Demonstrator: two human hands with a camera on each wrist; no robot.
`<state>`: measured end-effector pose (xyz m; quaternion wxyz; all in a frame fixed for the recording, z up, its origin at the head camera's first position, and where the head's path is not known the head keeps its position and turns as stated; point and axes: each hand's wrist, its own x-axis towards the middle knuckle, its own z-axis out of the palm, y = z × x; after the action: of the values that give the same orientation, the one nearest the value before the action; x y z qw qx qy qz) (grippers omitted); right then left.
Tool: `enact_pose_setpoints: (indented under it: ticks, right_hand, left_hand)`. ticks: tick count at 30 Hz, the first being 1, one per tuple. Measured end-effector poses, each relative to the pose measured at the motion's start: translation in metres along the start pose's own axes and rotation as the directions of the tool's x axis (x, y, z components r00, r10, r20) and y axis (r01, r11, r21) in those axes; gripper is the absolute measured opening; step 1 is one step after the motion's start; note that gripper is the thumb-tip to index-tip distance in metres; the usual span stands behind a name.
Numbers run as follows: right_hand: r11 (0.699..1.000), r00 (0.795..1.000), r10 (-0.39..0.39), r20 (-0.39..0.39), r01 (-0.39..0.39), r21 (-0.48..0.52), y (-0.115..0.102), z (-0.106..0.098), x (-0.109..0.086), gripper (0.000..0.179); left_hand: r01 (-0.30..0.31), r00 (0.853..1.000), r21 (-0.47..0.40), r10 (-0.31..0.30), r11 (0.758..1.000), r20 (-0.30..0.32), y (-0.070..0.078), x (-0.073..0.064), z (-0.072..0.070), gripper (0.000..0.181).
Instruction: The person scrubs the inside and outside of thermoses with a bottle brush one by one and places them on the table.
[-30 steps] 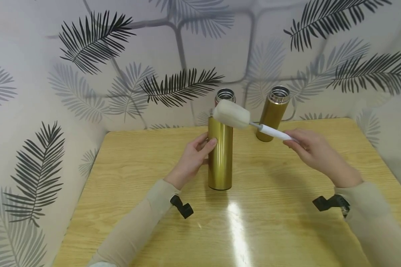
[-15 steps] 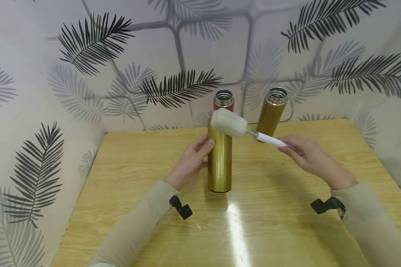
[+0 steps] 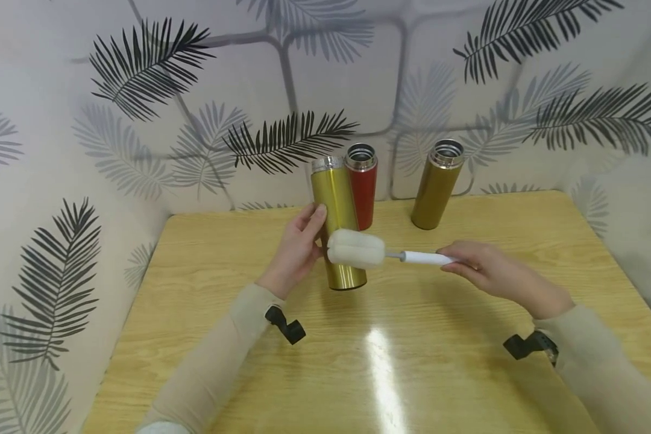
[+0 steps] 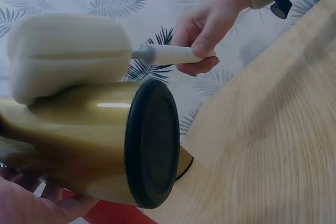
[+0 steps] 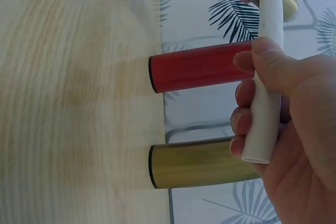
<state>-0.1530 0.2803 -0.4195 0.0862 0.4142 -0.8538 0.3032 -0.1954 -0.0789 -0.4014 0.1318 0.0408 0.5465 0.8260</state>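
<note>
My left hand (image 3: 295, 250) grips a gold thermos flask (image 3: 333, 193) around its side, fingers partly hidden behind it. The flask leans to the left, lifted off the table, and its black base (image 4: 153, 145) shows in the left wrist view. My right hand (image 3: 485, 268) holds the white handle (image 5: 268, 77) of a bottle brush, thumb along it and fingers curled round. The brush's cream sponge head (image 3: 355, 248) lies sideways across the front of the flask's lower part. In the left wrist view the sponge appears to touch the flask's side, slightly blurred.
Behind the held flask stands a red flask (image 3: 364, 196) without a lid. A second gold flask (image 3: 436, 190), also lidless, stands to its right near the back edge of the wooden table (image 3: 456, 374). A leaf-patterned wall (image 3: 336, 78) rises behind.
The gold flask has been raised and tilted left by my left hand, uncovering more of the red flask. The brush's sponge head has come down from the flask's mouth to its lower side.
</note>
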Motion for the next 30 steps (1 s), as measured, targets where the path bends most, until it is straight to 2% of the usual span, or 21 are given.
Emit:
enact_pose_setpoints:
  ticks: [3, 8, 12, 16, 22, 26, 30]
  right_hand:
    - [1.0, 0.999, 0.004, 0.044, -0.004, 0.007, -0.001, 0.001, -0.004, 0.029]
    - [1.0, 0.998, -0.027, 0.055, 0.026, 0.015, -0.004, 0.002, -0.009, 0.027]
    - [0.999, 0.999, -0.031, 0.026, 0.032, -0.017, -0.004, 0.003, -0.008, 0.03]
    - [0.999, 1.0, 0.0, -0.016, -0.001, -0.048, -0.004, 0.003, -0.006, 0.031]
    - [0.998, 0.996, 0.024, -0.082, -0.029, -0.06, -0.002, 0.0, 0.0, 0.033]
    - [0.997, 0.991, 0.026, -0.128, -0.034, -0.063, 0.001, -0.002, 0.003, 0.03]
    - [0.996, 0.986, 0.039, -0.161, -0.052, -0.076, 0.001, -0.006, 0.007, 0.028]
  left_hand:
    - [-0.004, 1.0, -0.005, 0.004, 1.0, -0.021, 0.003, 0.002, -0.002, 0.047]
    - [-0.025, 0.999, -0.016, 0.025, 1.0, -0.021, 0.008, 0.003, -0.005, 0.046]
    - [-0.013, 1.0, -0.022, 0.014, 1.0, 0.006, 0.009, 0.002, -0.005, 0.046]
    - [0.004, 1.0, -0.009, -0.004, 1.0, 0.018, 0.008, 0.0, -0.003, 0.045]
    - [0.031, 0.999, -0.01, -0.031, 0.999, 0.015, 0.002, -0.001, -0.001, 0.026]
    - [0.043, 0.997, -0.032, -0.04, 0.999, 0.069, -0.003, -0.005, 0.0, 0.015]
    - [0.056, 0.99, -0.045, -0.05, 0.997, 0.134, -0.007, -0.008, -0.001, 0.018]
